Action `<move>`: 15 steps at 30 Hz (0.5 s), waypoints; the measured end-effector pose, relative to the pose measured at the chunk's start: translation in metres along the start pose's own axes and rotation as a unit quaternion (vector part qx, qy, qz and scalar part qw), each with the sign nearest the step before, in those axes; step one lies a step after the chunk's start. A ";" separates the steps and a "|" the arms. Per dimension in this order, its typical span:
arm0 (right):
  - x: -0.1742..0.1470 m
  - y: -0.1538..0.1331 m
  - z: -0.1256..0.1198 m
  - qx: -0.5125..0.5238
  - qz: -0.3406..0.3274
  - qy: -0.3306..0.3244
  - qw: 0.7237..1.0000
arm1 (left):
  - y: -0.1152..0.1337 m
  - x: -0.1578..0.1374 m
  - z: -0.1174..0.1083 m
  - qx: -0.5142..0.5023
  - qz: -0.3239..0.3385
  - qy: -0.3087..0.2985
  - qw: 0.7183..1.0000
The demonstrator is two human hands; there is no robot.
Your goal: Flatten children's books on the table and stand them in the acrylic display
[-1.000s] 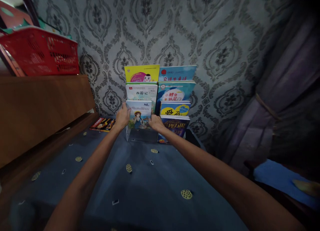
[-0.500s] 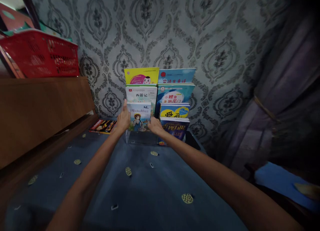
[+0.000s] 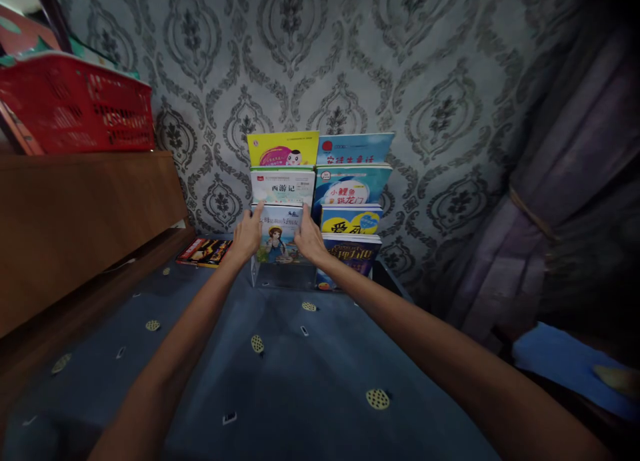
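Observation:
A book with a girl in a blue dress on its cover [image 3: 276, 241] stands upright in the front left row of a clear stepped rack [image 3: 283, 276]. My left hand [image 3: 249, 234] holds its left edge, a finger reaching up by the top corner. On the other side, my right hand [image 3: 309, 237] grips the right edge, with a fingertip near the top right corner. Directly behind is a white book with black title characters [image 3: 284, 188], and a yellow book [image 3: 285, 148] rises behind that. The fingers' undersides are hidden.
Blue books [image 3: 355, 184] and a purple book [image 3: 347, 254] fill the rack's right column. Dark-covered books [image 3: 204, 252] lie flat to the left on the blue patterned cloth [image 3: 215, 368]. A red basket [image 3: 80, 104] sits on a wooden cabinet [image 3: 90, 214]; patterned wallpaper stands behind.
Both hands have shifted up the book's sides, bringing their fingertips to its top corners. The book stays in the front left row.

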State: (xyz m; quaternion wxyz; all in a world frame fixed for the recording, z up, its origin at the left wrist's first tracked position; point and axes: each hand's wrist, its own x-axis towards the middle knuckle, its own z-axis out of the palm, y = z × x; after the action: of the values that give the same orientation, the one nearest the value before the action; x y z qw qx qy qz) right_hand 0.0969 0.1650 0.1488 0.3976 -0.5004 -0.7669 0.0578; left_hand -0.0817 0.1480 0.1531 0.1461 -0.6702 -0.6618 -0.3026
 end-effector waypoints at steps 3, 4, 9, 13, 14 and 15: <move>0.000 -0.003 -0.003 -0.022 0.036 -0.033 0.999 | -0.005 0.001 0.005 -0.033 0.010 0.017 0.999; 0.000 -0.004 -0.004 -0.029 0.046 -0.043 0.998 | -0.007 0.001 0.008 -0.051 0.011 0.027 0.998; -0.005 -0.012 -0.006 -0.065 0.082 -0.069 0.992 | -0.019 0.006 0.019 -0.117 -0.007 0.061 0.991; -0.006 -0.019 -0.010 -0.084 0.099 -0.082 0.988 | -0.023 0.009 0.019 -0.114 -0.015 0.046 0.992; -0.006 -0.021 -0.011 -0.086 0.100 -0.084 0.988 | -0.023 0.010 0.018 -0.111 -0.021 0.045 0.993; -0.006 -0.022 -0.012 -0.089 0.101 -0.085 0.987 | -0.023 0.010 0.017 -0.109 -0.025 0.044 0.993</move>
State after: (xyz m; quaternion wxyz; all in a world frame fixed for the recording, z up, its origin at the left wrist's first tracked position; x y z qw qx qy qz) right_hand 0.0902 0.1460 0.1645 0.2771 -0.6017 -0.7457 0.0710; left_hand -0.1009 0.1680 0.1415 0.0933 -0.6514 -0.6345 -0.4054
